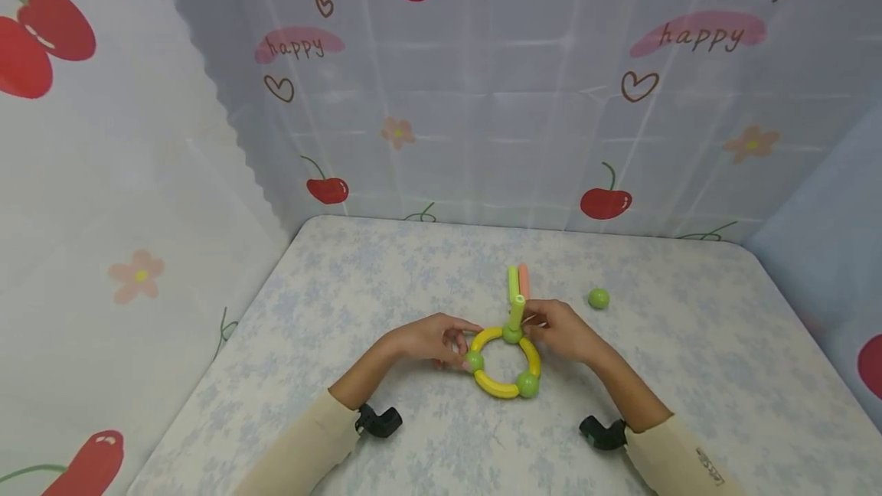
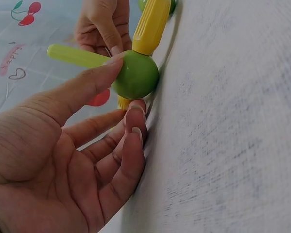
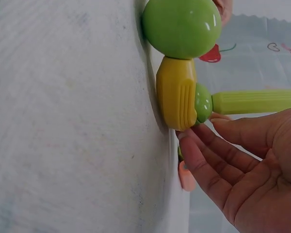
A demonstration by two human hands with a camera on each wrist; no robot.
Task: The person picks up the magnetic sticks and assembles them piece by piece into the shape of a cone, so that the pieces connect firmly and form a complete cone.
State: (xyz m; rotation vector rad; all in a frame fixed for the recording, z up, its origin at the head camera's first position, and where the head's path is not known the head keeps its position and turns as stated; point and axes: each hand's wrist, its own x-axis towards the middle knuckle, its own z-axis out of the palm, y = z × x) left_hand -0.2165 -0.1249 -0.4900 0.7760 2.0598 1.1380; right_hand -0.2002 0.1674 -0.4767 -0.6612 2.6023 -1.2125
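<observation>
A toy ring of yellow curved rods joined by three green balls lies on the table. From its far ball a light green rod stands upright. At the ring's left ball, the left hand pinches with its thumb on the ball and fingertips underneath. The right hand holds the ring near the far ball, its fingertips against a yellow rod and its thumb beside the upright rod's base. The near-right ball is touched by neither hand.
Behind the ring, a straight light green rod and a pink rod lie side by side. A loose green ball sits beyond the right hand. Printed curtains stand around the patterned table.
</observation>
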